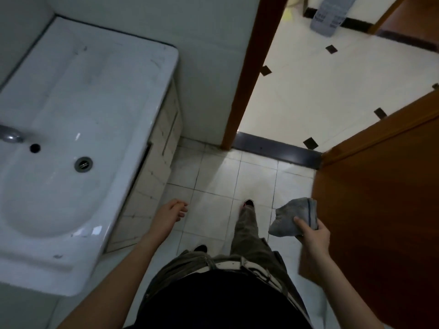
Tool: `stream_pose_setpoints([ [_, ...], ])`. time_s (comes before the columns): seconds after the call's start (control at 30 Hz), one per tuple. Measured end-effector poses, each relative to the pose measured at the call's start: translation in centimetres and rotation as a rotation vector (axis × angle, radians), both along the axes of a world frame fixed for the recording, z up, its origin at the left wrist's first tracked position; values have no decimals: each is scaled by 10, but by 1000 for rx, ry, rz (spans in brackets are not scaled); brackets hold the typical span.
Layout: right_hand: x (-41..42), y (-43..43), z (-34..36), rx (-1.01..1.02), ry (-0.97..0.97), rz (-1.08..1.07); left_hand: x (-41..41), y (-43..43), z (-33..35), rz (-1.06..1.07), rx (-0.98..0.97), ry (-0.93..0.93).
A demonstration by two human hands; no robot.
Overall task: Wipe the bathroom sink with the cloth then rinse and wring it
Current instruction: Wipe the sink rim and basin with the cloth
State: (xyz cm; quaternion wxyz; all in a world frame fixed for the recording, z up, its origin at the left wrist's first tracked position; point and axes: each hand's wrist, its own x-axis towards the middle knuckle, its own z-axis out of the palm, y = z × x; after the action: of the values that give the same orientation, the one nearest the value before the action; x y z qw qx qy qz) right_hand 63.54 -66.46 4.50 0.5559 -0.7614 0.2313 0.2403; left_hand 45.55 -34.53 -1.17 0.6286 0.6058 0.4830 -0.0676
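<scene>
A white bathroom sink [133, 96] fills the left of the head view, with a drain [83, 164] and an overflow hole in its basin. The metal tap [10, 135] pokes in at the left edge. My right hand [313, 236] grips a folded grey cloth [293, 216] with a dark stripe, held over the floor to the right of my legs, well away from the sink. My left hand [169, 213] hangs beside the sink's front corner, fingers loosely curled, holding nothing.
A tiled cabinet [156, 176] carries the sink. A brown wooden door [380, 186] stands open close on my right. Beyond a dark threshold [278, 149], a doorway leads to a lighter tiled floor with a grey bin [330, 15].
</scene>
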Motion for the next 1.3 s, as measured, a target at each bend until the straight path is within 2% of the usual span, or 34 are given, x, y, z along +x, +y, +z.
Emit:
stream_pose_setpoints([
  [0.1,73,23,-4,19,3,158,28,-6,-6,169,2,19],
  [0.23,160,78,0,63,28,377,48,-22,0,599,-34,33],
  [0.3,188,113,5,103,24,514,49,-29,3,747,-33,26],
  [0.43,224,185,10,108,0,782,44,-54,7,917,3,60],
  [0.6,243,268,-1,62,-5,971,44,-66,-2,1086,-11,126],
  [0.7,248,315,-5,51,-15,1035,54,-48,-9,1155,-3,121],
  [0.83,255,374,-3,68,-27,1090,81,2,-5,1136,36,65],
  [0.93,258,416,13,104,-38,1110,106,53,16,1101,77,-16],
  [1.03,261,458,27,156,48,1107,125,106,42,1027,149,-108],
  [1.13,270,501,36,186,44,1128,135,152,58,1043,221,-169],
  [1.2,268,533,51,209,-42,1152,138,180,61,1046,252,-169],
  [1.3,262,583,66,311,-40,1204,139,210,50,1042,273,-107],
])
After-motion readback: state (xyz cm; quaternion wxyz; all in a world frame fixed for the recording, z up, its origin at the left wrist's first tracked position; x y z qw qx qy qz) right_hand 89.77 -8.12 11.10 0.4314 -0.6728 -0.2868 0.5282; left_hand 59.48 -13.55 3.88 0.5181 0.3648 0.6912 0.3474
